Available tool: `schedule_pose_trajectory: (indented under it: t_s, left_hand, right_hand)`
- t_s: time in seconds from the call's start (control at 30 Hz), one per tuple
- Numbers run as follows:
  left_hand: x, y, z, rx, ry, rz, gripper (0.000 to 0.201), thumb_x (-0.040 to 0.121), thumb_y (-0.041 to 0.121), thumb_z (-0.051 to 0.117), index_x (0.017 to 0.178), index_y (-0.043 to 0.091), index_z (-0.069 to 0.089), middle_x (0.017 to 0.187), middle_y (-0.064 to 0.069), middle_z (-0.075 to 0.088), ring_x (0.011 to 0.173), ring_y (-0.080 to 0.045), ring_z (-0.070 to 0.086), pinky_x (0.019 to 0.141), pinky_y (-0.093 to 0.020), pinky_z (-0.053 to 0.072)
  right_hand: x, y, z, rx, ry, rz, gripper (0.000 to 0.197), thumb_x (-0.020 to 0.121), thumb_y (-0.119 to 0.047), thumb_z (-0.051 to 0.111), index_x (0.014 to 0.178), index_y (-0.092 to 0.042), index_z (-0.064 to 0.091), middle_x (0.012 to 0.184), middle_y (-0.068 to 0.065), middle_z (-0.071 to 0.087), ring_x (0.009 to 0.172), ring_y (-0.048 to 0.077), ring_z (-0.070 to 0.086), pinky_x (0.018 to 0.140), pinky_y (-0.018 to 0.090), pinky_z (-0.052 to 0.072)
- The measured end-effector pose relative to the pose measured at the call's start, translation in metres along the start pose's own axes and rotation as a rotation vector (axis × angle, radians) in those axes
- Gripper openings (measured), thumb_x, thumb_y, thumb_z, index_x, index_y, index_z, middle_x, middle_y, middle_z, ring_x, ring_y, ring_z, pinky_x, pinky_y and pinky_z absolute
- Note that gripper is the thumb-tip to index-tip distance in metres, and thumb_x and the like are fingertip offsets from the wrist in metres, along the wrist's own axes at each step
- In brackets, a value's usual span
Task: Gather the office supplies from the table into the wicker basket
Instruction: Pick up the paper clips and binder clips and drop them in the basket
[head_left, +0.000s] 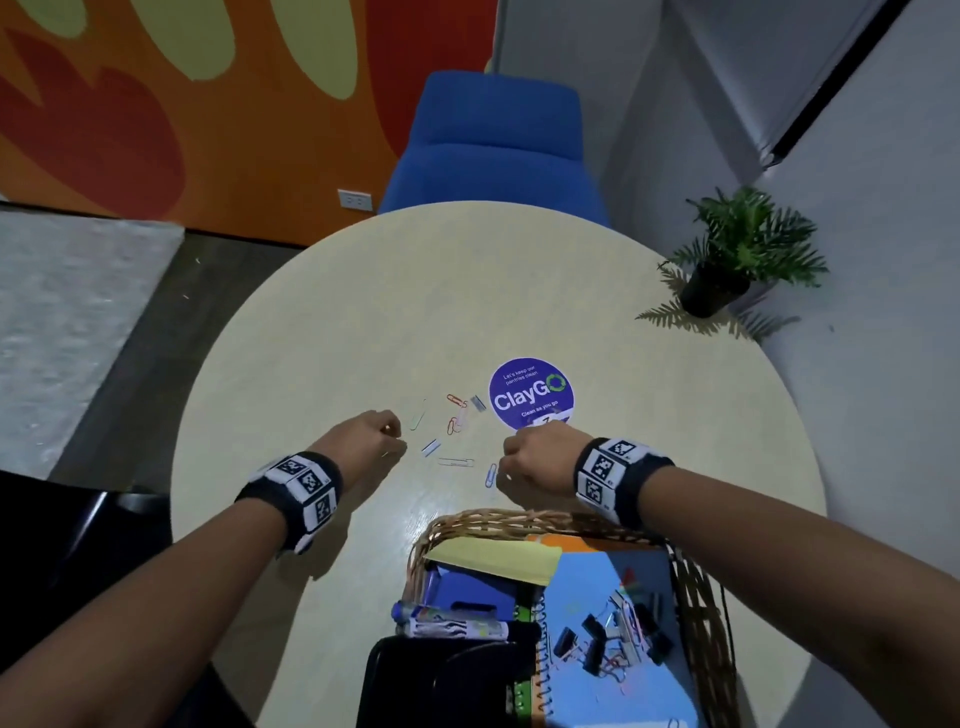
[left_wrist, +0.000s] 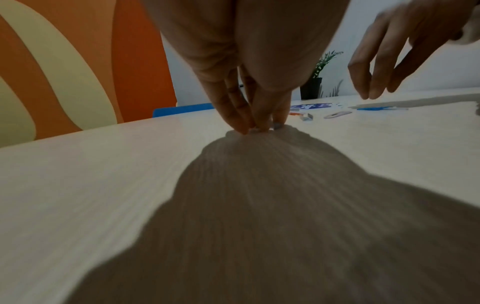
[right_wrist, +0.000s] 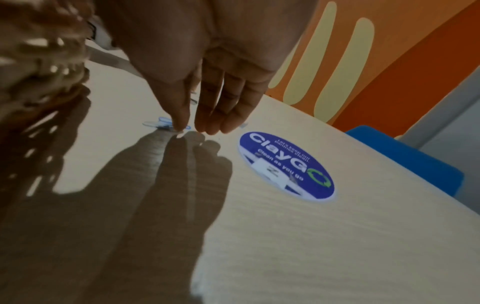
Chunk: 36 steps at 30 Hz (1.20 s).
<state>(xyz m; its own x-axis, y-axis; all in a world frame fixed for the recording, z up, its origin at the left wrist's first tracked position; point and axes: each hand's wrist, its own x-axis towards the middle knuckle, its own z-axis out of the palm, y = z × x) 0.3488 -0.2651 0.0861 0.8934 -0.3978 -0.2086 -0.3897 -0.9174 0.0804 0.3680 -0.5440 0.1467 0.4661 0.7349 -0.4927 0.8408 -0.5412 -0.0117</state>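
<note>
Head view shows loose paper clips (head_left: 457, 418) scattered on the round table (head_left: 363, 291) between both hands, beside a purple sticker (head_left: 531, 393), with the wicker basket (head_left: 696, 587) near the table's near edge. Left hand (head_left: 370, 435) pinches fingertips (left_wrist: 242, 123) together on the tabletop; whether they hold anything I cannot tell. Right hand (head_left: 535, 457) hangs relaxed, thumb touching a blue clip (right_wrist: 161, 124).

Both forearms are bare, with no sleeves in view. Each wrist carries a dark, black-looking fabric band. The left wristband (head_left: 296, 493) bears a row of white square tiles printed with black pixel-pattern markers; 3 of them show in the head view. The right wristband (head_left: 618, 475) bears the same kind of tiles, about 4 showing, stacked in 2 rows. The left hand (head_left: 371, 434) and the right hand (head_left: 537, 452) are bare: no gloves, rings or watch.
</note>
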Motion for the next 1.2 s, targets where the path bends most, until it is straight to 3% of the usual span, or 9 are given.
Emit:
schedule_pose_trajectory:
  t_s: [0.1, 0.2, 0.43, 0.6, 0.7, 0.83, 0.97, 1.07, 1.2]
  left_hand:
    - [0.001, -0.007, 0.004, -0.161, 0.008, -0.064, 0.012, 0.084, 0.022, 0.064, 0.091, 0.013, 0.068, 0.083, 0.003, 0.062, 0.074, -0.015, 0.058, 0.070, -0.021, 0.046]
    - [-0.003, -0.004, 0.002, -0.152, 0.022, 0.020, 0.015, 0.084, 0.012, 0.062, 0.092, 0.010, 0.074, 0.098, -0.007, 0.065, 0.086, -0.030, 0.065, 0.074, -0.032, 0.053]
    - [-0.016, 0.005, -0.013, -0.196, 0.017, -0.098, 0.018, 0.085, 0.015, 0.059, 0.099, 0.020, 0.069, 0.107, 0.002, 0.062, 0.098, -0.020, 0.059, 0.069, -0.027, 0.046]
    - [-0.034, 0.019, -0.025, -0.255, 0.042, -0.194, 0.010, 0.088, 0.027, 0.058, 0.091, 0.022, 0.066, 0.096, 0.005, 0.065, 0.088, -0.019, 0.061, 0.063, -0.026, 0.039]
    - [-0.042, 0.034, -0.047, -0.326, 0.079, -0.234, 0.009, 0.088, 0.029, 0.058, 0.091, 0.025, 0.065, 0.092, 0.007, 0.066, 0.085, -0.017, 0.060, 0.065, -0.026, 0.039]
    - [-0.043, 0.066, -0.090, -0.435, 0.127, -0.120, 0.013, 0.087, 0.026, 0.064, 0.099, 0.021, 0.067, 0.089, 0.003, 0.071, 0.078, -0.014, 0.062, 0.074, -0.029, 0.051]
    - [-0.042, 0.115, -0.128, -0.539, 0.111, 0.025, 0.014, 0.085, 0.024, 0.067, 0.096, 0.017, 0.071, 0.089, 0.001, 0.075, 0.081, -0.015, 0.067, 0.078, -0.030, 0.054]
    - [-0.046, 0.156, -0.141, -0.627, 0.049, 0.148, 0.011, 0.085, 0.024, 0.066, 0.092, 0.018, 0.072, 0.089, 0.003, 0.076, 0.080, -0.010, 0.068, 0.078, -0.030, 0.055]
    - [-0.051, 0.203, -0.137, -0.572, -0.053, 0.286, 0.019, 0.088, 0.033, 0.061, 0.099, 0.021, 0.070, 0.092, 0.003, 0.074, 0.080, -0.009, 0.066, 0.076, -0.026, 0.053]
  right_hand:
    - [0.016, 0.003, 0.006, 0.055, 0.003, -0.011, 0.032, 0.096, -0.031, 0.042, 0.116, -0.020, 0.064, 0.104, 0.007, 0.064, 0.095, 0.032, 0.061, 0.073, 0.041, 0.052]
    - [0.030, 0.004, 0.010, 0.062, -0.006, -0.045, 0.028, 0.095, -0.030, 0.047, 0.119, -0.024, 0.062, 0.107, 0.004, 0.062, 0.097, 0.028, 0.060, 0.069, 0.034, 0.044]
    - [0.047, 0.001, 0.007, 0.093, -0.052, 0.048, 0.016, 0.083, -0.024, 0.059, 0.096, -0.026, 0.067, 0.090, -0.003, 0.062, 0.079, 0.022, 0.062, 0.064, 0.030, 0.050]
    - [0.053, 0.003, 0.006, 0.124, -0.129, 0.120, 0.014, 0.085, -0.026, 0.053, 0.091, -0.021, 0.065, 0.090, 0.000, 0.063, 0.076, 0.023, 0.062, 0.073, 0.039, 0.056]
    - [0.046, 0.012, 0.005, 0.218, -0.073, 0.194, 0.011, 0.086, -0.029, 0.052, 0.084, -0.022, 0.060, 0.088, 0.000, 0.063, 0.079, 0.024, 0.061, 0.077, 0.041, 0.055]
    - [0.009, 0.035, -0.017, 0.436, 0.151, 0.287, 0.010, 0.082, -0.022, 0.057, 0.074, -0.018, 0.057, 0.078, 0.005, 0.065, 0.075, 0.025, 0.059, 0.072, 0.037, 0.052]
    - [-0.054, 0.047, -0.027, 0.567, 0.409, 0.268, 0.016, 0.075, -0.010, 0.061, 0.065, -0.021, 0.057, 0.061, -0.003, 0.058, 0.059, 0.019, 0.053, 0.063, 0.031, 0.049]
    - [-0.106, 0.044, -0.017, 0.636, 0.444, 0.260, 0.007, 0.077, -0.008, 0.067, 0.074, -0.015, 0.067, 0.062, -0.002, 0.062, 0.056, 0.016, 0.055, 0.060, 0.025, 0.045]
    - [-0.159, 0.029, 0.007, 0.734, 0.404, 0.220, 0.004, 0.082, -0.015, 0.069, 0.085, -0.016, 0.071, 0.067, -0.005, 0.068, 0.058, 0.004, 0.058, 0.061, 0.011, 0.042]
